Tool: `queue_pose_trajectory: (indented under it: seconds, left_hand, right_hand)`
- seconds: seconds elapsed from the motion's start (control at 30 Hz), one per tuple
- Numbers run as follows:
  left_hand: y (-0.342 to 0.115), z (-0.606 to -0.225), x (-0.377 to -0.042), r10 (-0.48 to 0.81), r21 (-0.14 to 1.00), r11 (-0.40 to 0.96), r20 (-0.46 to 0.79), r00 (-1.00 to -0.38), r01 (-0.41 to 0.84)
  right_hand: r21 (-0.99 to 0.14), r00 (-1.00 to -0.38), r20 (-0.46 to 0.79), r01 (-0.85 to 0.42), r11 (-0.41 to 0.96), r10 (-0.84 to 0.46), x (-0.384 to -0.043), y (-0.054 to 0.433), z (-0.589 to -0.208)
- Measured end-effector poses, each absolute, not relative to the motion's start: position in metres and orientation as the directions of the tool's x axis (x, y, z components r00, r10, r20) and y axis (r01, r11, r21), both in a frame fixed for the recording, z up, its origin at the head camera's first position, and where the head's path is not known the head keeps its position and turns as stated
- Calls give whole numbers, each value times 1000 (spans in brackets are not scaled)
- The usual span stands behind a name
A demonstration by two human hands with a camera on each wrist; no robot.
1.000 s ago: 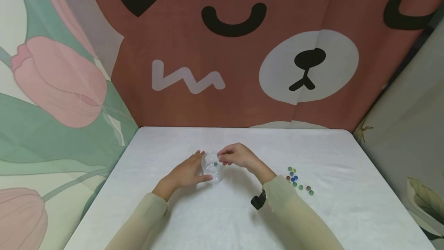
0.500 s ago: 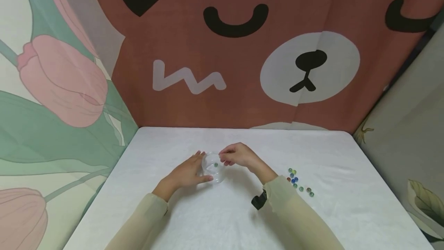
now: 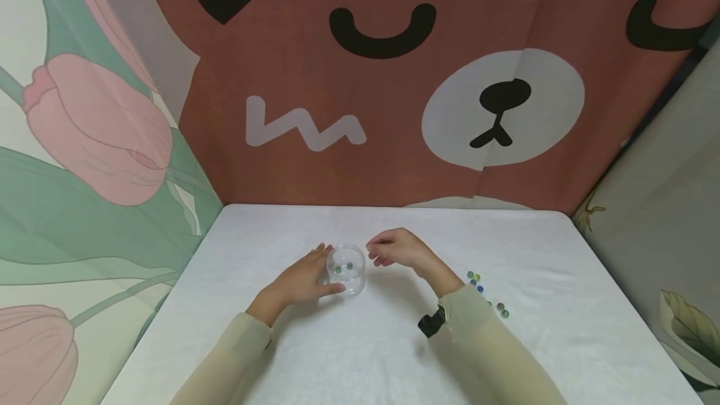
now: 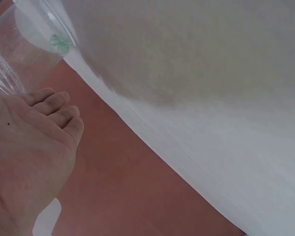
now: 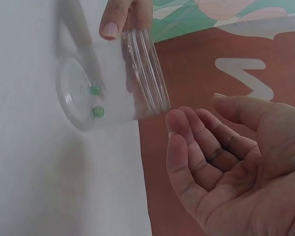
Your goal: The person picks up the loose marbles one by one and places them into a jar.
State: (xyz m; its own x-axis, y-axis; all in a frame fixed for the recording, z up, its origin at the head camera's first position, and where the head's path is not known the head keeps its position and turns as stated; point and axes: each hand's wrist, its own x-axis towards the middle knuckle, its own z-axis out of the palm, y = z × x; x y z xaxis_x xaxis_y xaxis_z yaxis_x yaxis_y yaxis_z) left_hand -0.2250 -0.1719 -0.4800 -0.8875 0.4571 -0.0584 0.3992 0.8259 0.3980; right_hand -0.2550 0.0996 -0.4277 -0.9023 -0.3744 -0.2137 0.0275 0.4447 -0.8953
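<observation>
A clear plastic jar (image 3: 353, 279) stands upright on the white-covered table, its mouth uncovered. My left hand (image 3: 304, 277) holds it from the left, thumb across the near side and fingers reaching round the back. Two green glass marbles (image 5: 99, 112) lie on the jar's bottom in the right wrist view. Beside the rim, on the right, is my right hand (image 3: 402, 249); its fingers are loosely bent, the thumb stands apart, and nothing is between them. Part of the left palm and its fingers (image 4: 51, 101) shows below the jar in the left wrist view.
Several loose marbles (image 3: 500, 306), green, blue and yellow, lie on the table (image 3: 562, 267) to the right, partly hidden by the right sleeve (image 3: 478, 330). A black wrist device (image 3: 432, 322) sits under that cuff. A printed bear curtain (image 3: 304, 174) hangs behind the table.
A second green marble has appeared in the jar. My right hand has let go of it and moved right, away from the rim. My left hand stays in place on the jar.
</observation>
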Motion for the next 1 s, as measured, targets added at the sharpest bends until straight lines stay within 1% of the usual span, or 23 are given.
queue_pose_trajectory:
  seconds: [0.43,0.6,0.8,1.0]
  left_hand:
    - [-172,-480,-225,457,382,834,-77,-886,398]
    - [-172,-480,-225,464,397,824,-64,-883,404]
    - [-172,-482,-225,460,399,825,-61,-886,400]
    - [-172,-483,-227,458,392,829,-63,-887,400]
  right_hand:
    - [-893,-906,-239,64,444,-349,-251,142,-432]
    - [-894,-905,-244,71,443,-348,-247,157,-433]
    - [-885,-894,-283,104,453,-348,-244,179,-439]
    - [-874,-894,-312,137,467,-322,-236,206,-443]
